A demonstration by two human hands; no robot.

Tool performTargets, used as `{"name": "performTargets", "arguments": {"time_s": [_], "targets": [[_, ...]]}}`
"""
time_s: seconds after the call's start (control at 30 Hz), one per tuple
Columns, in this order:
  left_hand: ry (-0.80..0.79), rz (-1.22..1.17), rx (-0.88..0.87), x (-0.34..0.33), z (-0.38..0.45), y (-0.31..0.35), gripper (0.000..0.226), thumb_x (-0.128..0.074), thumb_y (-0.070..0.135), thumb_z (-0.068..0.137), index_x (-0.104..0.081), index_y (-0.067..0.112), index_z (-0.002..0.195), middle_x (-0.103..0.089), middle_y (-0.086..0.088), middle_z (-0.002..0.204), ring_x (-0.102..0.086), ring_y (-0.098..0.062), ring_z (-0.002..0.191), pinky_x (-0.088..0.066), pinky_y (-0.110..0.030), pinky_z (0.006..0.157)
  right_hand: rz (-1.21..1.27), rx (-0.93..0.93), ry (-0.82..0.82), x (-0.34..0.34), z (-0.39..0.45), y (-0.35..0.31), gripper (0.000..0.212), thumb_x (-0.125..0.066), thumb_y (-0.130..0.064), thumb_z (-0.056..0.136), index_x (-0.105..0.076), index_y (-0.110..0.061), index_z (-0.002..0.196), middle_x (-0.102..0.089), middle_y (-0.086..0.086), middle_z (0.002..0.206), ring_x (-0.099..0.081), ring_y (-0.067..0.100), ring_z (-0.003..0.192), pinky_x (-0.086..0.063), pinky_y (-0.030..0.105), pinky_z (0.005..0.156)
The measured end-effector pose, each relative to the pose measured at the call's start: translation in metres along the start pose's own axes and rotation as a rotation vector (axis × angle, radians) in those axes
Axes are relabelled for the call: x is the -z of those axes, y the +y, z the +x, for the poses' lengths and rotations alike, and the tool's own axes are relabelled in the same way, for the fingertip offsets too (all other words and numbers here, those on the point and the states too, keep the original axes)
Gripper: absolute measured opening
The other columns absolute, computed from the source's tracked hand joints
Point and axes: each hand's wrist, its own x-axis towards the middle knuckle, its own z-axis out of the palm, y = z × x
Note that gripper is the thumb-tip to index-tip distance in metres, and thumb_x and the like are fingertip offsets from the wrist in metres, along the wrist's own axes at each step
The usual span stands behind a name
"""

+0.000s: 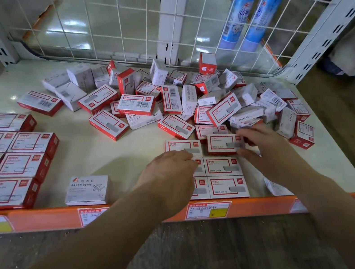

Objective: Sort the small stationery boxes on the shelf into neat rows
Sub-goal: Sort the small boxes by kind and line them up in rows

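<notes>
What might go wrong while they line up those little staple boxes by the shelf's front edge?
The right hand pinches a staple box just beside the loose pile; a nudge might tip tilted boxes into the neat staple rows. Those rows sit at the orange shelf lip, so a push from the left hand might slide one off.

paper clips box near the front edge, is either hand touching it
No, the paper clips box lies alone, left of the left hand.

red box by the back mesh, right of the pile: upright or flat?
Upright. The red box stands on end against the wire mesh, its tall face showing, while most boxes nearby lie flat or tilted.
</notes>
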Motion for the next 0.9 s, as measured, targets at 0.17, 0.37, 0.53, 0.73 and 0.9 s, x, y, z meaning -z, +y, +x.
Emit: {"name": "performTargets", "arguments": {"time_s": [0.17,0.37,0.53,0.73,0.9], "targets": [[0.013,-0.021,-0.007,0.000,0.001,0.000,0.044,-0.050,0.028,0.094,-0.041,0.029,0.137,-0.043,0.011,0.140,-0.041,-0.015,0.127,-0.040,-0.031,0.102,0.015,-0.008,-0.103,0.002,0.005,-0.009,0.039,-0.049,-0.018,0.094,-0.046,-0.017,0.132,-0.042,0.001,0.134,-0.040,0.014,0.121,-0.031,0.010,0.085],[0.025,-0.033,-0.016,-0.001,0.001,-0.002,0.042,-0.049,0.028,0.095,-0.042,0.028,0.136,-0.045,0.011,0.138,-0.043,-0.015,0.125,-0.043,-0.032,0.101,0.033,-0.055,-0.135,0.000,0.010,-0.009,0.045,-0.049,-0.017,0.094,-0.040,-0.018,0.138,-0.039,0.001,0.136,-0.040,0.016,0.123,-0.040,0.019,0.094],[0.036,-0.041,-0.015,-0.004,0.002,-0.003,0.041,-0.049,0.028,0.094,-0.043,0.029,0.135,-0.046,0.010,0.136,-0.045,-0.015,0.122,-0.045,-0.031,0.098,0.030,-0.001,-0.112,-0.006,0.012,-0.003,0.036,-0.052,-0.013,0.092,-0.053,-0.014,0.128,-0.046,0.002,0.127,-0.040,0.010,0.112,-0.033,0.000,0.073],[0.050,0.039,-0.045,-0.005,0.006,0.000,0.047,-0.048,0.031,0.095,-0.035,0.032,0.140,-0.033,0.007,0.147,-0.036,-0.019,0.130,-0.038,-0.035,0.103,0.058,0.026,-0.067,-0.009,0.012,-0.001,0.035,-0.058,-0.014,0.089,-0.057,-0.012,0.124,-0.050,0.002,0.124,-0.046,0.014,0.112,-0.035,0.009,0.084],[0.046,0.110,-0.063,-0.006,0.010,0.000,0.052,-0.048,0.034,0.095,-0.027,0.035,0.143,-0.023,0.005,0.152,-0.027,-0.022,0.137,-0.031,-0.039,0.109,0.057,-0.013,-0.064,-0.011,0.013,-0.002,0.039,-0.060,-0.018,0.088,-0.055,-0.015,0.126,-0.049,-0.001,0.125,-0.045,0.013,0.114,-0.039,0.018,0.090]]}}
